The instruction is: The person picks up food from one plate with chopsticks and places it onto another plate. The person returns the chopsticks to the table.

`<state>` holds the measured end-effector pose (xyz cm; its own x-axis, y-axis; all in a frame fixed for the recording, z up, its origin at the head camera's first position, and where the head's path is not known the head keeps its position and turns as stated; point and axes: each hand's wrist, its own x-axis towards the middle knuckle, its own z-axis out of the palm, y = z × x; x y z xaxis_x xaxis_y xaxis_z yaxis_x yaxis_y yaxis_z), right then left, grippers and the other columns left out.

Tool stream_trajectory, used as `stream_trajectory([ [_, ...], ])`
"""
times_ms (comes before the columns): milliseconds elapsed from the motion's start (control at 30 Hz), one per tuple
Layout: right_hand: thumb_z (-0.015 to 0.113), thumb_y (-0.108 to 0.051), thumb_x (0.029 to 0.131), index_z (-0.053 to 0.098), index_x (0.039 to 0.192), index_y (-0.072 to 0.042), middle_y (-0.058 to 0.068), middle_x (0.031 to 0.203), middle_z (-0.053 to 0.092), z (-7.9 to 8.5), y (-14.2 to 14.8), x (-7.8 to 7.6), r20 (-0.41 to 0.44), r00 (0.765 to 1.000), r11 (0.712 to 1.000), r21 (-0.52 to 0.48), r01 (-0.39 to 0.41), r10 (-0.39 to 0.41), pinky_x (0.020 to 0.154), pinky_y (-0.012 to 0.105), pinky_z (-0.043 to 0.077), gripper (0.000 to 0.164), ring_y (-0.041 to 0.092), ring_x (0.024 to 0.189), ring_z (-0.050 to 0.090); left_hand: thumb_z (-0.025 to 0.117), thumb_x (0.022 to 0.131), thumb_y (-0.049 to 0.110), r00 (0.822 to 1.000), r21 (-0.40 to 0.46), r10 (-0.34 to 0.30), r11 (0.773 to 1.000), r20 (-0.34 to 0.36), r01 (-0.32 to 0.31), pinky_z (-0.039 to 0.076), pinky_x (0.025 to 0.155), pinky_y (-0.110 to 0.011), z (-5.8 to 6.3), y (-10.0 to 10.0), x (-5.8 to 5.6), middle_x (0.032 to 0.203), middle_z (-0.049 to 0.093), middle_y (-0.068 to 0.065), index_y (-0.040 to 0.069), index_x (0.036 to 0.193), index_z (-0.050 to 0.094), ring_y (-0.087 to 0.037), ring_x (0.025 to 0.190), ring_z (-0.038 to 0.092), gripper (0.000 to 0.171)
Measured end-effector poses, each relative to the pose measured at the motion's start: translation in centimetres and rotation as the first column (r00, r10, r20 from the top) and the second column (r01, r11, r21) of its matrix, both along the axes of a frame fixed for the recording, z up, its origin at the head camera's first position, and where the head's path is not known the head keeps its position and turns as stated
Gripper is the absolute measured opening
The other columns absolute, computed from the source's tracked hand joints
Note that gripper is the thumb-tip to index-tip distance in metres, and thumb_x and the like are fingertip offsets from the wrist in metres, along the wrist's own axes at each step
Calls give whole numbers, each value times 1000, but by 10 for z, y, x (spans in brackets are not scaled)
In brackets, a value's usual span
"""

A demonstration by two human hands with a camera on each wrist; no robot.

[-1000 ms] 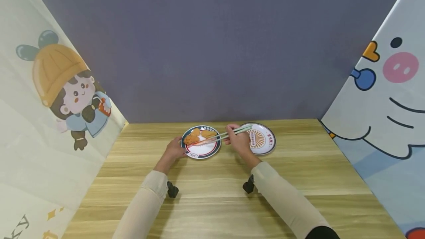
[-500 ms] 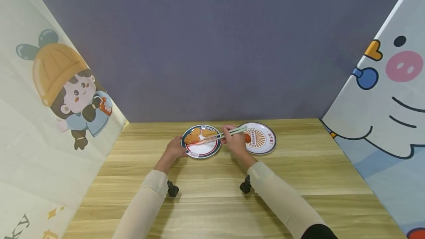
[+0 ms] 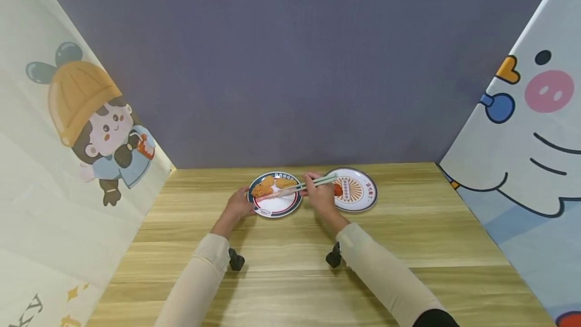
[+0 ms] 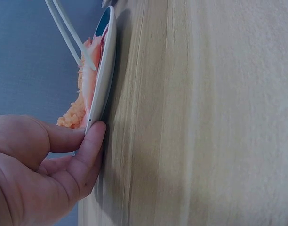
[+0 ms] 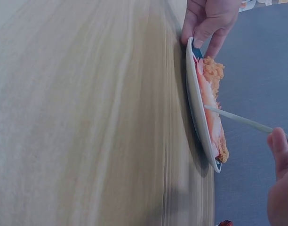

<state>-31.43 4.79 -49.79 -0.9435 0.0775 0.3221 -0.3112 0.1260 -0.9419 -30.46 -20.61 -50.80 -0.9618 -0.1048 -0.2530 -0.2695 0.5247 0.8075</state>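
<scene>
My left hand pinches the near-left rim of a white plate with a dark green border, thumb above and fingers beneath. Golden fried chicken pieces lie toward the back of it. In front of them stretches a long pink-and-white strip of food. In my right hand is a pair of pale green chopsticks, angled down to the left. Their tips meet the strip in the left wrist view.
Right of my right hand stands a second white plate with a sunburst print. A red-orange piece of food sits on its left side, partly behind the hand. A grey panel rises at the wooden table's back edge.
My right hand has shifted slightly left with the chopsticks, uncovering the red-orange piece on the right plate. The left hand and its plate have stayed in place.
</scene>
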Motion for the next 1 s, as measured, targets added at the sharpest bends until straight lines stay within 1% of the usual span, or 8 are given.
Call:
stream_trajectory([
  [200,63,-13,99,74,110,6,34,93,71,0,1,4,-34,999,1000,10,4,-4,59,53,63,24,26,57,73,62,82,-14,1000,26,10,1000,-2,-9,62,63,-25,1,1,0,134,59,-33,1,155,37,-18,76,63,79],
  [333,62,-8,100,74,108,8,32,92,72,9,-2,11,-67,998,1000,23,11,-9,52,29,63,22,43,62,72,61,82,-14,1000,42,7,999,-9,-7,63,64,-26,1,2,1,132,59,-34,0,155,36,-17,75,63,78],
  [400,61,-5,100,73,108,10,33,92,72,17,-4,17,-75,997,1000,29,12,-9,50,23,61,21,49,65,70,61,83,-13,1000,48,9,999,-7,-9,64,64,-26,1,2,1,132,59,-34,1,156,36,-17,75,64,78],
  [467,59,-1,99,71,108,14,34,92,71,25,-5,24,-73,997,1000,25,14,-12,52,27,63,21,50,65,70,61,83,-13,1000,51,12,999,-6,-11,64,65,-26,1,2,1,133,59,-34,1,156,36,-18,76,65,78],
  [533,59,0,99,72,107,14,33,91,72,29,-3,27,-77,997,1000,4,10,-9,55,37,64,21,47,64,71,62,83,-13,1000,47,11,999,-7,-10,64,65,-26,0,2,0,134,58,-34,1,156,36,-19,78,65,78],
  [733,59,-1,99,73,107,12,33,88,72,22,2,20,-29,998,999,-5,48,-48,60,42,65,20,41,64,73,64,85,-10,1000,42,10,999,-11,-9,64,67,-27,0,2,1,136,57,-34,1,156,36,-22,84,67,77],
  [933,61,-7,101,72,110,11,41,95,68,7,13,8,-25,999,996,-80,37,-39,66,51,63,23,10,54,71,67,88,-6,1000,63,12,998,-4,-12,65,69,-28,0,2,1,138,56,-34,1,156,35,-22,86,68,76],
  [1000,61,-9,101,72,110,10,41,95,68,5,17,8,-32,999,995,-96,34,-38,65,50,64,24,10,55,71,66,88,-7,1000,75,12,997,0,-12,65,68,-28,0,2,1,138,55,-35,0,156,34,-23,85,69,76],
])
